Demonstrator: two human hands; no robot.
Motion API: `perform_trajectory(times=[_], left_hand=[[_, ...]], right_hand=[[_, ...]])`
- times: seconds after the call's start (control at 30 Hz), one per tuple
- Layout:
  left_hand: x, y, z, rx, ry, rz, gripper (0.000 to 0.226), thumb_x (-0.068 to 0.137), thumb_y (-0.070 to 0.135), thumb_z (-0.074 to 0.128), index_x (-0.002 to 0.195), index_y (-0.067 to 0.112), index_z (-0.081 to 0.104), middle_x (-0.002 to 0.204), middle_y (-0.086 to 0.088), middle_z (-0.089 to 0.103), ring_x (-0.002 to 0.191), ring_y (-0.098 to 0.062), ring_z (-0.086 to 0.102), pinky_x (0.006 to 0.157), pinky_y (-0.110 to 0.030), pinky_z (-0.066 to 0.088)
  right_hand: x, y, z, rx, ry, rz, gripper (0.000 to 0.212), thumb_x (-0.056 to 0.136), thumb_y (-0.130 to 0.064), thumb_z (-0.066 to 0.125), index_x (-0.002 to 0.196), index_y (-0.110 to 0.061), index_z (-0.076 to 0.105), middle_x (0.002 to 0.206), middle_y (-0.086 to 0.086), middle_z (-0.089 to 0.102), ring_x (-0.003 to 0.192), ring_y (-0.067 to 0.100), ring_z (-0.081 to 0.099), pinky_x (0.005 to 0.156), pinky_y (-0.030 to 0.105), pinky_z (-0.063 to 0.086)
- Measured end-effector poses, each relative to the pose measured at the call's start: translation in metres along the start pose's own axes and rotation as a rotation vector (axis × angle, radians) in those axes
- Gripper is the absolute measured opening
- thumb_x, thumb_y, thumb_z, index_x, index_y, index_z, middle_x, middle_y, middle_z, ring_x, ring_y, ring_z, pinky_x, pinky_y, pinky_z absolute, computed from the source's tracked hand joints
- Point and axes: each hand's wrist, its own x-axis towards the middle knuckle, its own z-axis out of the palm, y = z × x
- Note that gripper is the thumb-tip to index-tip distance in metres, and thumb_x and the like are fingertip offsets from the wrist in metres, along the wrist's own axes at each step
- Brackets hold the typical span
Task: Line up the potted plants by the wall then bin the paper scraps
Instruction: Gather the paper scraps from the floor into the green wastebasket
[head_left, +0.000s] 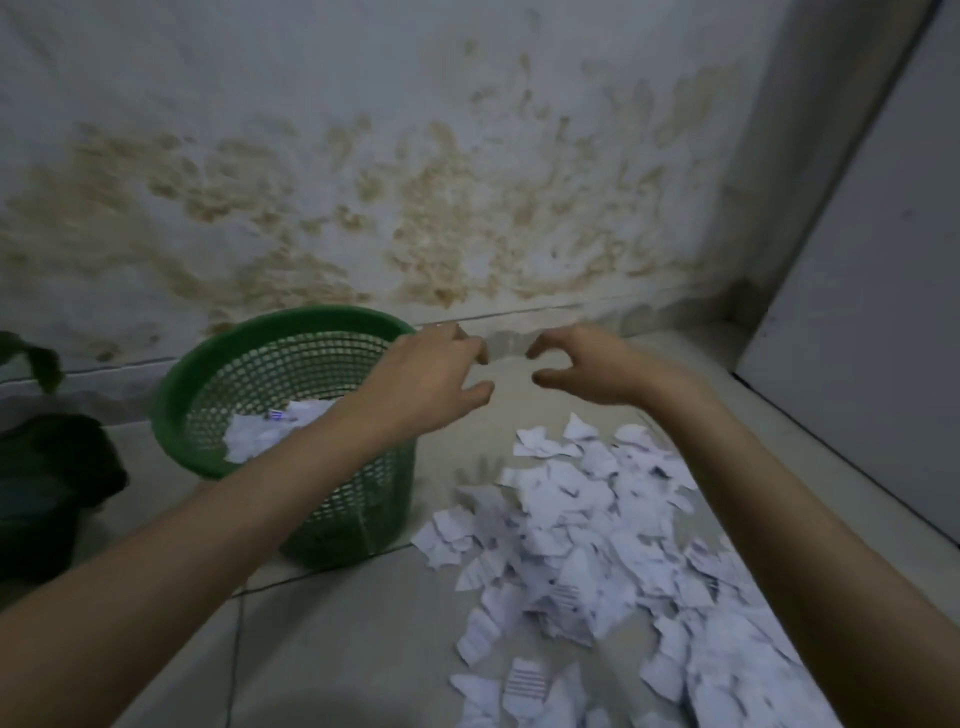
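A green mesh bin (218, 364) stands on the tiled floor near the stained wall, with a few white paper scraps (260, 431) inside it. A large heap of torn paper scraps (582, 535) lies on the floor to the right of the bin. My left hand (431, 379) hovers over the bin's right rim, fingers loosely curled and holding nothing. My right hand (587, 369) hangs in the air just to its right, above the floor beyond the heap, fingers also curved and empty. A dark potted plant (47, 467) sits at the left edge, partly cut off.
The stained wall (415, 182) runs across the back. A grey panel or door (857, 312) closes off the right side, forming a corner. Bare floor tiles (337, 649) lie in front of the bin.
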Motion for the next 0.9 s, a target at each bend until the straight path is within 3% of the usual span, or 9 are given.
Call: perform_trajectory(times=[0.2,0.3,0.43,0.57,0.7,0.77,0.83,0.9], left_hand=[[0.042,0.056,0.06,0.161,-0.243,0.168,0.044,0.095,0.036,0.041,0.13,0.01,0.043,0.132,-0.015,0.044,0.118,-0.028,0.046,0.094,-0.035,0.039],[0.053,0.063,0.101,0.205,-0.417,0.076,0.048,0.097,0.033,0.04,0.136,0.006,0.035,0.138,-0.017,0.036,0.127,-0.031,0.037,0.101,-0.039,0.034],[0.036,0.06,0.161,-0.061,-0.503,-0.103,0.051,0.096,0.032,0.041,0.138,0.007,0.029,0.139,-0.019,0.033,0.13,-0.032,0.033,0.101,-0.039,0.035],[0.013,0.047,0.209,-0.17,-0.413,-0.279,0.058,0.097,0.04,0.035,0.146,0.013,0.019,0.152,-0.016,0.017,0.141,-0.031,0.016,0.111,-0.041,0.025],[-0.001,0.045,0.237,-0.464,-0.326,-0.528,0.057,0.098,0.043,0.029,0.149,0.024,0.011,0.157,-0.016,0.004,0.145,-0.035,-0.002,0.117,-0.045,0.009],[-0.006,0.05,0.248,-0.564,-0.263,-0.541,0.055,0.098,0.041,0.03,0.149,0.025,0.015,0.157,-0.014,0.005,0.146,-0.032,-0.004,0.118,-0.042,0.005],[-0.011,0.059,0.257,-0.615,-0.172,-0.501,0.051,0.098,0.037,0.032,0.147,0.024,0.022,0.157,-0.01,0.01,0.146,-0.027,0.0,0.119,-0.038,0.006],[-0.015,0.071,0.263,-0.705,-0.093,-0.489,0.047,0.098,0.033,0.034,0.144,0.022,0.031,0.156,-0.006,0.017,0.146,-0.023,0.005,0.119,-0.034,0.01]], right_hand=[[-0.017,0.093,0.042,0.019,-0.27,0.298,0.039,0.095,-0.028,0.051,0.131,-0.013,0.051,0.142,0.01,0.045,0.127,0.027,0.045,0.102,0.032,0.036],[-0.026,0.125,0.083,0.075,-0.317,0.393,0.049,0.096,-0.031,0.047,0.14,-0.012,0.038,0.148,0.011,0.037,0.133,0.028,0.04,0.106,0.032,0.033],[-0.042,0.138,0.159,0.18,-0.343,0.525,0.065,0.094,-0.05,0.04,0.148,-0.024,0.016,0.153,0.018,0.024,0.139,0.037,0.025,0.114,0.046,0.025],[-0.051,0.127,0.198,0.287,-0.109,0.585,0.065,0.095,-0.051,0.033,0.15,-0.028,0.006,0.158,0.014,0.005,0.144,0.042,-0.002,0.114,0.057,0.008],[-0.048,0.115,0.219,0.408,0.046,0.653,0.062,0.096,-0.051,0.029,0.149,-0.031,0.004,0.159,0.011,-0.005,0.144,0.039,-0.014,0.113,0.059,-0.002],[-0.044,0.107,0.231,0.401,0.08,0.652,0.063,0.094,-0.057,0.024,0.149,-0.033,0.004,0.159,0.01,-0.007,0.144,0.038,-0.017,0.113,0.058,-0.006],[-0.041,0.097,0.238,0.41,0.116,0.64,0.078,0.081,-0.074,0.007,0.149,-0.036,0.005,0.159,0.008,-0.008,0.144,0.036,-0.018,0.113,0.056,-0.01],[-0.039,0.089,0.245,0.408,0.135,0.628,0.088,0.07,-0.077,-0.002,0.148,-0.037,0.006,0.159,0.006,-0.008,0.144,0.034,-0.018,0.114,0.054,-0.012]])
